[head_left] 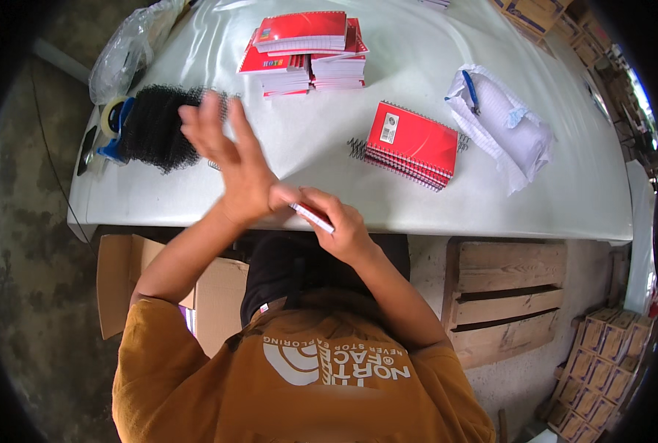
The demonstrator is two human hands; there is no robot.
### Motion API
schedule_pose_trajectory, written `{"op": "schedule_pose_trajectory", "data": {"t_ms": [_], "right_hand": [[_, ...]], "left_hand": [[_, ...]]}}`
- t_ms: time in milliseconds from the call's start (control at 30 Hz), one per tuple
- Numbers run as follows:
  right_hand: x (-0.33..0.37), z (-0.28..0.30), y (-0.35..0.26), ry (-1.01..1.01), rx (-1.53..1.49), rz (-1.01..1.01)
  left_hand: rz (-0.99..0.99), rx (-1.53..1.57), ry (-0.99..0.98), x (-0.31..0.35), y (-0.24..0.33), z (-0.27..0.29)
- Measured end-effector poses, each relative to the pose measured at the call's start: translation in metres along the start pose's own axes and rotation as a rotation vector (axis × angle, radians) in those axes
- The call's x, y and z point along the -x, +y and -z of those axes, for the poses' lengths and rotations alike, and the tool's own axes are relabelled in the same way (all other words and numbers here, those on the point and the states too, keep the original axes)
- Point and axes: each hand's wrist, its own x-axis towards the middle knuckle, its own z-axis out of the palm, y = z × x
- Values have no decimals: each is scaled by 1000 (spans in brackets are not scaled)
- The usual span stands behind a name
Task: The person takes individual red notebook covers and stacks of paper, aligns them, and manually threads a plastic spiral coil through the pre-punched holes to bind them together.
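Thin red-and-white notebook (312,217), seen edge-on, sits at the table's near edge, 6 o'clock, pinched in the right hand (340,225). Left hand (229,159) is open, fingers spread, blurred, heel against the right hand's fingers. Judged step: handling one notebook; next move likely needs a firm two-handed grip. White glossy table (432,214): red spiral notebook stack (411,144) at 2 o'clock, black wire coils (155,127) at 10. Cardboard boxes (598,362) on concrete floor.
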Motion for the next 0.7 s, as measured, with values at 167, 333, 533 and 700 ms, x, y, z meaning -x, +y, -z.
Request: {"op": "schedule_pose_trajectory", "data": {"t_ms": [167,333,533,700], "right_hand": [[1,16,7,-60,-143,-77],[-2,6,-1,12,-73,-83],[1,20,6,29,-198,-287],[-4,23,9,-4,-229,-365]], "left_hand": [[-511,94,-281,59,25,1],[-39,-51,-209,28,28,-18],[-105,117,-405,14,47,14],[-6,439,-632,-47,26,29]]}}
